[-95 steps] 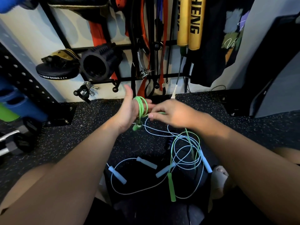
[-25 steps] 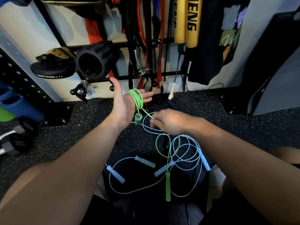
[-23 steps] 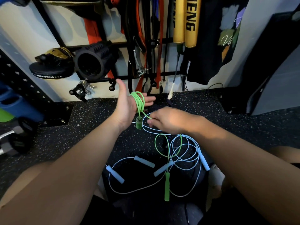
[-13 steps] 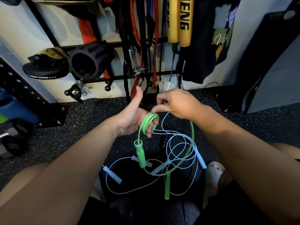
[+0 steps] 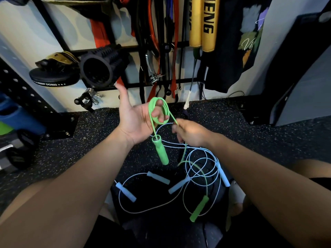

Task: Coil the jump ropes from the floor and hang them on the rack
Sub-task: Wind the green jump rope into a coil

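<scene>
A green jump rope (image 5: 158, 110) is wound in several loops round the fingers of my left hand (image 5: 136, 119), which is raised palm-up with the thumb out. One green handle (image 5: 160, 151) dangles below that hand. My right hand (image 5: 189, 133) pinches the green cord just right of the coil. The cord runs down to the second green handle (image 5: 199, 208) on the floor. Light blue jump ropes (image 5: 202, 165) lie tangled on the black floor below, with pale handles (image 5: 125, 192) spread around. The black wall rack (image 5: 186, 80) stands behind.
The rack holds a black foam roller (image 5: 100, 68), a black-and-gold pad (image 5: 53, 76), hanging bands and straps (image 5: 161, 51), yellow sticks (image 5: 207, 24) and a dark shirt (image 5: 238, 42). Dumbbells (image 5: 16, 154) lie on the floor at left. My knees frame the rope pile.
My left hand turned palm-up and rose with the coil. My right hand dropped from above the coil to its right, drawing the green cord around. The dangling handle swung up.
</scene>
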### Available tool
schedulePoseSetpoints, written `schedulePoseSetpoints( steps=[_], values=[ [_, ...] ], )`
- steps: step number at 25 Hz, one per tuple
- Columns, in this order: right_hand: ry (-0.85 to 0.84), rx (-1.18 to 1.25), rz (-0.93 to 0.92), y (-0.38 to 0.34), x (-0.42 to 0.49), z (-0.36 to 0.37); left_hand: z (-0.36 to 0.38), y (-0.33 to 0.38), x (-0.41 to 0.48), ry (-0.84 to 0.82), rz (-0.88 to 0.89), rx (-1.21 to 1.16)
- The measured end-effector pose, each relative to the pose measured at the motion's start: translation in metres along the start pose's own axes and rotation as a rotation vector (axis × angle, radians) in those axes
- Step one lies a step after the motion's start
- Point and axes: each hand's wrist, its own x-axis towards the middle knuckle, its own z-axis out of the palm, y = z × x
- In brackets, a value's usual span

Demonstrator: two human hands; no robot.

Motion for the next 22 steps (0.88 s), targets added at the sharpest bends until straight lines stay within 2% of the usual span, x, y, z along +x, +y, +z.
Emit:
schedulePoseSetpoints(
  steps=[3, 6, 10, 14, 16, 19, 22],
  values=[
    [-0.196, -0.072, 0.034, 0.004, 0.000, 0.008, -0.005, 0.004, 0.002, 0.048, 0.100, -0.086],
    [-0.277, -0.129, -0.012, -0.005, -0.005, 0.013, -0.009, 0.004, 0.006, 0.146, 0.190, -0.048],
    [-0.253, -0.243, -0.113, -0.033, -0.012, -0.002, -0.013, 0.000, 0.010, 0.316, 0.210, 0.187],
    [-0.126, -0.417, -0.252, -0.057, -0.018, -0.019, -0.016, -0.013, 0.016, 0.351, 0.110, 0.470],
    [-0.046, -0.453, -0.292, -0.061, -0.019, -0.030, -0.012, -0.019, 0.015, 0.272, 0.001, 0.576],
    [0.015, -0.327, -0.286, -0.056, -0.020, -0.051, -0.006, -0.024, 0.007, 0.011, -0.164, 0.739],
    [0.059, -0.098, -0.249, -0.043, -0.020, -0.066, -0.001, -0.023, 0.002, -0.165, -0.347, 0.700]
  ],
)
